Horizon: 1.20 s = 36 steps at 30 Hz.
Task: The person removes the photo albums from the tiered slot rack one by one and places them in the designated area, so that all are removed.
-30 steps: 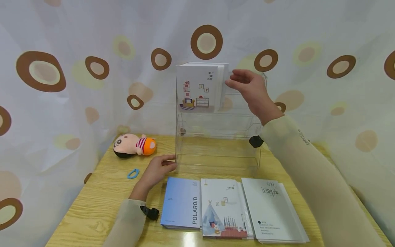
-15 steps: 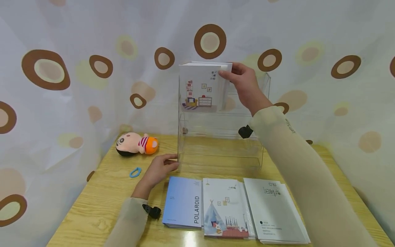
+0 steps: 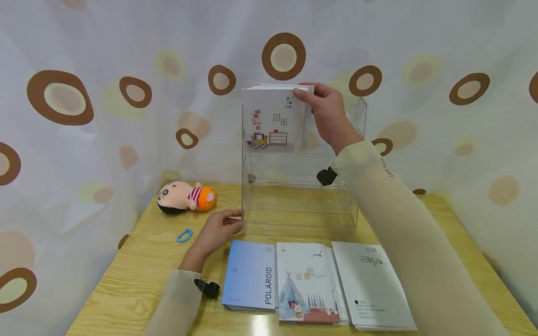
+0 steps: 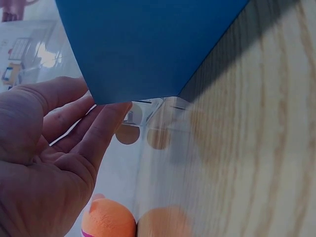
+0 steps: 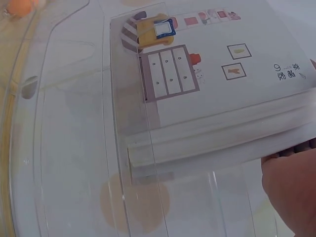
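A white photo album point(image 3: 269, 119) with a furnished-room drawing stands upright in the top tier of a clear acrylic rack point(image 3: 298, 219), at its left end. My right hand point(image 3: 329, 114) grips the album's upper right corner, thumb on the front cover and fingers behind it. In the right wrist view the album point(image 5: 212, 64) shows behind the rack's clear front lip, with part of the hand point(image 5: 294, 187) at the right edge. Low on the rack's left side my left hand point(image 3: 216, 231) rests its fingertips, fingers fairly straight and thumb apart.
In front of the rack lie a blue POLAROID album point(image 3: 250, 275), a tent-picture album point(image 3: 308, 282) and a white album point(image 3: 374, 289). To the left are a plush doll point(image 3: 187, 197) and a blue ring-shaped item point(image 3: 184, 235). A patterned curtain point(image 3: 176, 42) hangs behind.
My right hand has moved left from beside the white album and taken hold of its upper corner. The album stays about where it was; my left hand remains at the rack's side.
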{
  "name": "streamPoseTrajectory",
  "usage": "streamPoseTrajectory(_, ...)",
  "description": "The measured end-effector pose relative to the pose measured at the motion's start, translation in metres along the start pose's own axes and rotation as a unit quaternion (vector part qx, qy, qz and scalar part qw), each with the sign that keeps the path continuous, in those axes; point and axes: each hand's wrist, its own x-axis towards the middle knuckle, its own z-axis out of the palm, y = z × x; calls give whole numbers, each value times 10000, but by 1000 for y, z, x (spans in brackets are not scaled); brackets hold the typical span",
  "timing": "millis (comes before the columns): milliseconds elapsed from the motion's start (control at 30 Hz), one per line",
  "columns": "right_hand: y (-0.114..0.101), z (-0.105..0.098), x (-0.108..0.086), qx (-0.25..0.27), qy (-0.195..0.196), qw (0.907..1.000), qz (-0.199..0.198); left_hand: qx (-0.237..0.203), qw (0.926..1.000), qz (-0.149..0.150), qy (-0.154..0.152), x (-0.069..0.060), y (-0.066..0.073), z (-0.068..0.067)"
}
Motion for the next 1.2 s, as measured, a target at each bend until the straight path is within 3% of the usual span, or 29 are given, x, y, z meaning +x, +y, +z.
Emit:
streamPoseTrajectory(267, 3, 7, 2, -96, 161, 9998, 19, -56, 10000, 1, 13, 0, -1, 0)
streamPoseTrajectory(733, 3, 13, 2, 369, 440, 9983, 33, 16, 10000, 71, -9, 1, -2, -1)
streamPoseTrajectory(967, -3, 16, 5, 351, 470, 9983, -33, -47, 10000, -18, 27, 1, -2, 0)
streamPoseTrajectory(1200, -10, 18, 2, 378, 534, 9978, -67, -20, 9999, 80, -57, 2, -6, -2)
